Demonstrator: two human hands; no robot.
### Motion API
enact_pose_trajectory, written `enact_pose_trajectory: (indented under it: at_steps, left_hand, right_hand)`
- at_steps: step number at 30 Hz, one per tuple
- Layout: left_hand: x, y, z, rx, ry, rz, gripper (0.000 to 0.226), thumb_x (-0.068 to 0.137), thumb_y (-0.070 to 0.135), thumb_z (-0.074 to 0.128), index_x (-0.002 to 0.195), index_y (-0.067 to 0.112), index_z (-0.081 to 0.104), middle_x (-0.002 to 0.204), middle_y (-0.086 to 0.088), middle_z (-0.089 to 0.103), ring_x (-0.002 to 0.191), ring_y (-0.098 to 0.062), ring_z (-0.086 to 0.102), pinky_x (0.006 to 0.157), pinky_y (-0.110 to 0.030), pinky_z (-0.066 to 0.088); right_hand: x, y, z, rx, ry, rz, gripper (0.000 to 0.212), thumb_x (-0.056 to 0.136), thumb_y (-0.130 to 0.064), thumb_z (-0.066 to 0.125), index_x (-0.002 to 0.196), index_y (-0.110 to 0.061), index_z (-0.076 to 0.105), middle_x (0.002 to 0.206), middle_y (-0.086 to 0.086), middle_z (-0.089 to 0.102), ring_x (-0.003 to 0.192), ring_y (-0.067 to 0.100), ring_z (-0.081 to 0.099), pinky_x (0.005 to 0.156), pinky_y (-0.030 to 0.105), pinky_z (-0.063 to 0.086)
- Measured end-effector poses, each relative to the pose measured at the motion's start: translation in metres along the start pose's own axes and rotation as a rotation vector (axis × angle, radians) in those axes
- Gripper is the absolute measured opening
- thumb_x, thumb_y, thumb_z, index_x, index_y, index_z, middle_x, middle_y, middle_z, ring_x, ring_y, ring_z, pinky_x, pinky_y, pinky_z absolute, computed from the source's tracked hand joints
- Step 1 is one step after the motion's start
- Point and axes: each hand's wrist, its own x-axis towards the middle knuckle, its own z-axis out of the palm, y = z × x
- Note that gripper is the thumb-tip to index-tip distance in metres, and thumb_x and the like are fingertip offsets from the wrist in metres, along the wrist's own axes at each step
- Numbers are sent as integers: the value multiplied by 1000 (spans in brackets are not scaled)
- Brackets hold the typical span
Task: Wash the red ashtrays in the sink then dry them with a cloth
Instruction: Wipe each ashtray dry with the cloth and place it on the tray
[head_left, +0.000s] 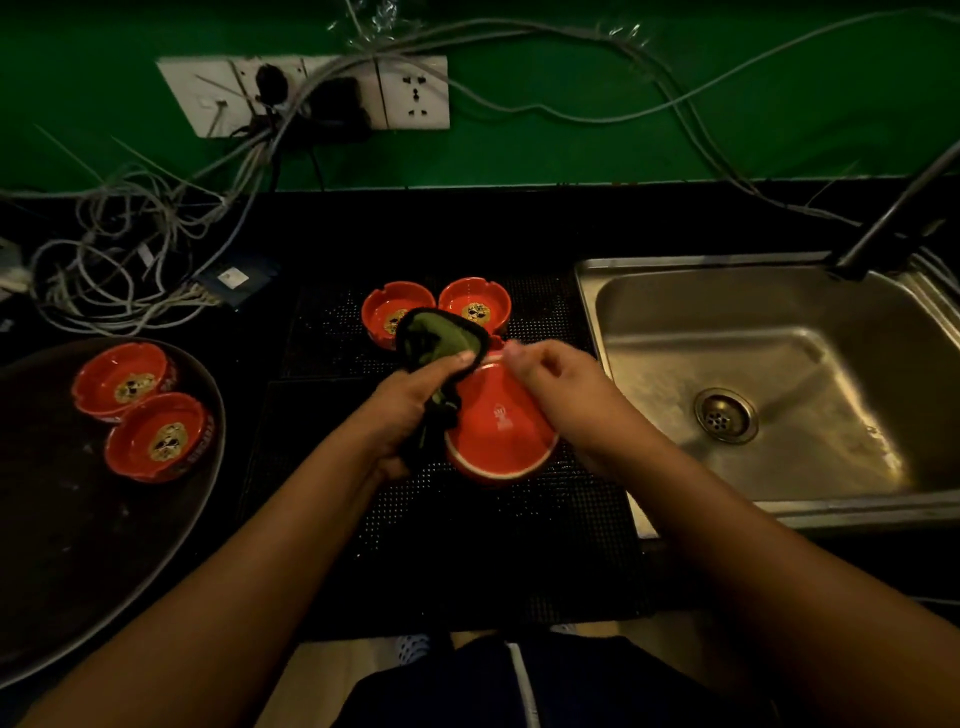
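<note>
one ashtray bottom-up over the mat, right hand holding its edge, left hand gripping the cloth on it, two ashtrays behind, two on the tray

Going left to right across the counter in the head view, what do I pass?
Tray → left hand gripping cloth → ashtray → right hand → sink.

Left tray, middle mat, right sink
</note>
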Motion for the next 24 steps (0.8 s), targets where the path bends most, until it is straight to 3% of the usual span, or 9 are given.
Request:
enact_pose_trajectory:
  at_steps: [2,5,7,10,13,17,19,21,24]
  left_hand:
    - [4,-8,-1,-216,68,-8,52,78,44,62,118,13,58,108,-15,69,95,-31,68,76,-39,55]
    - [6,-12,7,-330,115,-26,61,80,55,58,123,11,57,108,-14,71,94,-29,70,73,-36,57]
    - [8,-14,10,-287,110,-37,73,68,57,65,124,11,56,106,-14,71,94,-29,70,72,-37,57]
    - [9,-5,3,-99,68,-52,52,79,53,62,113,14,60,94,-12,74,84,-28,72,68,-36,57]
    - [9,9,-11,125,11,-114,38,88,51,56,104,18,63,87,-10,73,79,-27,71,67,-35,55]
    - [9,17,-17,408,-89,-84,22,90,38,60,96,17,66,74,0,74,64,-14,71,51,-21,53]
    - [9,13,-16,471,-75,-33,14,91,34,61,94,21,65,79,2,72,69,-12,70,58,-21,53]
    - [10,1,-17,475,-2,75,12,92,33,59,95,24,65,92,0,70,85,-14,67,75,-28,54]
    - [11,-16,-22,469,126,208,28,91,40,59,102,16,68,95,-2,71,92,-18,68,87,-38,54]
  right_hand:
    - [1,5,1,197,28,74,65,76,-66,49,117,-15,54,107,6,66,97,24,66,71,34,56]
    - [-1,18,16,373,47,131,57,84,-63,43,121,-20,53,113,4,67,104,24,65,88,49,54]
    - [2,24,27,411,162,91,61,82,-62,45,124,-18,52,113,7,68,102,24,67,90,49,54]
    - [4,25,25,324,190,26,61,77,-60,51,120,-18,55,111,9,69,97,23,69,81,40,57]
    - [2,26,16,146,67,-12,46,74,-55,57,107,-22,59,103,7,69,92,23,69,74,35,55]
    - [-3,24,19,-52,-129,-66,25,79,-41,65,100,-29,62,93,-2,71,83,12,70,69,25,55]
    - [-3,27,22,-195,-141,-70,24,81,-32,71,104,-29,62,97,-2,71,86,11,70,72,25,56]
    - [-4,28,27,-180,-53,-53,25,79,-29,74,100,-24,63,94,0,71,83,15,70,68,25,56]
    - [-7,31,40,269,20,131,35,82,-39,66,96,-7,66,82,10,73,71,22,70,63,31,55]
